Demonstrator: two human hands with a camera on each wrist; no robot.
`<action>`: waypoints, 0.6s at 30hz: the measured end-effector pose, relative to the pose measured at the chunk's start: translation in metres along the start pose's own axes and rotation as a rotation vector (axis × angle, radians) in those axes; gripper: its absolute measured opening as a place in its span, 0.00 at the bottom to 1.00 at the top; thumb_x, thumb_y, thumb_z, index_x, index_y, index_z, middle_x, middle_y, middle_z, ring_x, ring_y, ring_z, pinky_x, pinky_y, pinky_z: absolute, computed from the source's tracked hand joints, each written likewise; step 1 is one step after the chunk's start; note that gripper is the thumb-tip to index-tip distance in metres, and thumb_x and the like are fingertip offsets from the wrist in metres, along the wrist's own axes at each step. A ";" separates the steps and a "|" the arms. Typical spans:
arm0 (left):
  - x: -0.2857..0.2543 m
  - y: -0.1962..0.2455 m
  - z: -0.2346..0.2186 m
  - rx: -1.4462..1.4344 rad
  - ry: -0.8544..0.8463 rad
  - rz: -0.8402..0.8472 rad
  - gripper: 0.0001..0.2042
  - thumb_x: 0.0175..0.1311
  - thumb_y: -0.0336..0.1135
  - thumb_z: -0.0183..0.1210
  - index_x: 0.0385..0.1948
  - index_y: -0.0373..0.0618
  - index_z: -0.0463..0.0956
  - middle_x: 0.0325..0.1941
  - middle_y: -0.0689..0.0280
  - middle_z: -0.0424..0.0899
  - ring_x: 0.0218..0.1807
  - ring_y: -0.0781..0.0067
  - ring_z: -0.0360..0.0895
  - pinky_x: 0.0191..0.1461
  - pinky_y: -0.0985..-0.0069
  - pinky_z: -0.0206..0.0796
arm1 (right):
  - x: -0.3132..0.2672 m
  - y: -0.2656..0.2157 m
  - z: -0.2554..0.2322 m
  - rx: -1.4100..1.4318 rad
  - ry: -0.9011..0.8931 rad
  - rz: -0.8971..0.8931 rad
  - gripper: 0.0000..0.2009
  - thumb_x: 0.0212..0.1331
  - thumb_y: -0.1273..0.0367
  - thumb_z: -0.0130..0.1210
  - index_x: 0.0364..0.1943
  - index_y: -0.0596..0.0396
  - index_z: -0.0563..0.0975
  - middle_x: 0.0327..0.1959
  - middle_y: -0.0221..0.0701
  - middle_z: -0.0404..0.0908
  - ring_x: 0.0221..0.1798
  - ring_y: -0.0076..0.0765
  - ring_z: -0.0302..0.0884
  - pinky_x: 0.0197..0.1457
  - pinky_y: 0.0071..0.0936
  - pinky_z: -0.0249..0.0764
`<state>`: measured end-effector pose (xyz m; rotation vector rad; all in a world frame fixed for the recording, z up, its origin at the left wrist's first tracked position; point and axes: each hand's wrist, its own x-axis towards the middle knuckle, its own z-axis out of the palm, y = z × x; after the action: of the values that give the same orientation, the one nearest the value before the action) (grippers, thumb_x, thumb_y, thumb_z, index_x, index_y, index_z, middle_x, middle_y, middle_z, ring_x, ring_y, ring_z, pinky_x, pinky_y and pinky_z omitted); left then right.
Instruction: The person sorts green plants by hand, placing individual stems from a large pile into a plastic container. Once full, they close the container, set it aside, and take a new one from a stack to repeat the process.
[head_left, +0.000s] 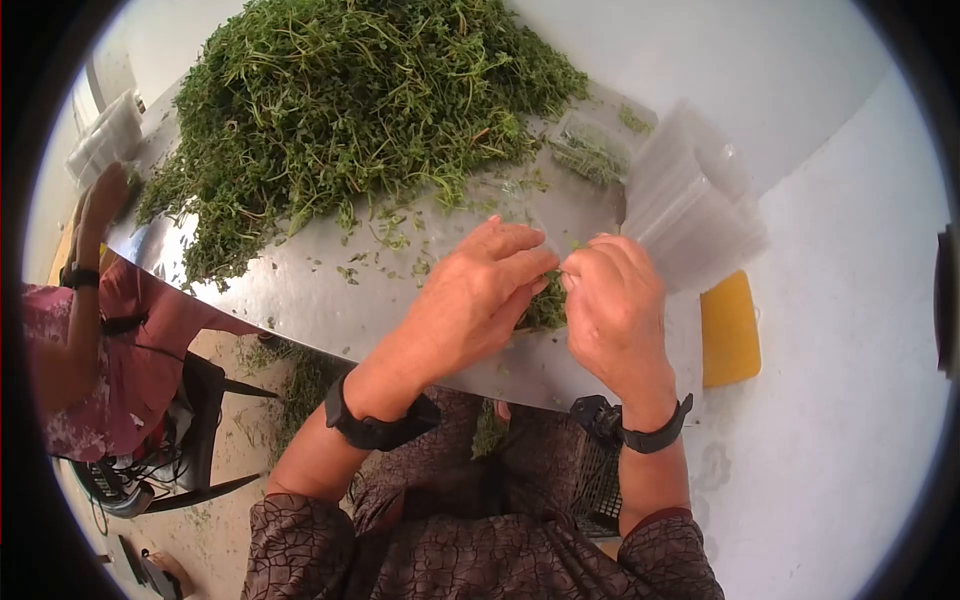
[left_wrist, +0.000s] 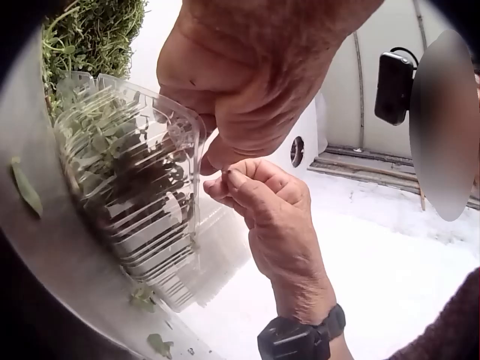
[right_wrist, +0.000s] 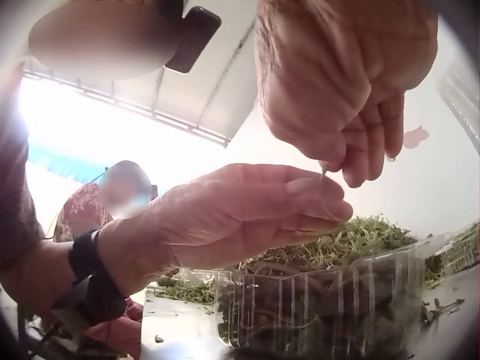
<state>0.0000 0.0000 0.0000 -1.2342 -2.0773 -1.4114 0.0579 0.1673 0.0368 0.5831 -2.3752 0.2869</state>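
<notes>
A clear plastic clamshell box (left_wrist: pixel 135 195) packed with green herbs stands on the metal table (head_left: pixel 330 300), at its near edge. Both hands meet just above it. My right hand (right_wrist: pixel 345 82) pinches a thin herb stem (right_wrist: pixel 323 174) between its fingertips. My left hand (right_wrist: pixel 247 210) lies over the box (right_wrist: pixel 330 307) with its fingers nearly straight and its thumb pressed against them, its tips meeting the same stem. In the head view the left hand (head_left: pixel 490 290) and right hand (head_left: pixel 615 300) hide most of the box, and only some herbs (head_left: pixel 545 312) show between them.
A large heap of loose green herbs (head_left: pixel 350 110) covers the far half of the table. A stack of empty clear boxes (head_left: pixel 700 200) leans at the right, with a yellow pad (head_left: pixel 730 328) beside it. Another person (head_left: pixel 80 330) sits at the left end.
</notes>
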 end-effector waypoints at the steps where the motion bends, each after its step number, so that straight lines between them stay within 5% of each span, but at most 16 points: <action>1: -0.001 0.001 -0.001 -0.008 0.010 0.029 0.12 0.56 0.24 0.60 0.43 0.42 0.79 0.47 0.53 0.81 0.53 0.51 0.77 0.70 0.51 0.60 | 0.001 -0.002 -0.003 -0.001 0.021 -0.008 0.10 0.44 0.80 0.60 0.32 0.58 0.73 0.30 0.36 0.75 0.42 0.46 0.75 0.48 0.40 0.72; 11: 0.000 0.012 -0.008 0.060 -0.041 0.074 0.10 0.52 0.17 0.57 0.35 0.39 0.76 0.40 0.59 0.82 0.50 0.56 0.80 0.71 0.48 0.56 | 0.002 -0.010 -0.006 -0.009 0.088 -0.117 0.09 0.41 0.80 0.60 0.29 0.59 0.74 0.30 0.36 0.75 0.39 0.44 0.75 0.44 0.39 0.74; 18: -0.002 0.013 -0.008 -0.002 -0.021 0.120 0.11 0.48 0.16 0.56 0.34 0.39 0.75 0.37 0.60 0.81 0.46 0.58 0.80 0.73 0.47 0.52 | -0.006 -0.012 0.004 0.100 0.156 -0.041 0.09 0.36 0.80 0.57 0.26 0.58 0.74 0.26 0.36 0.76 0.36 0.45 0.76 0.38 0.38 0.73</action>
<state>0.0098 -0.0059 0.0096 -1.3562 -1.9797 -1.3529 0.0650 0.1574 0.0305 0.6311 -2.2060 0.4196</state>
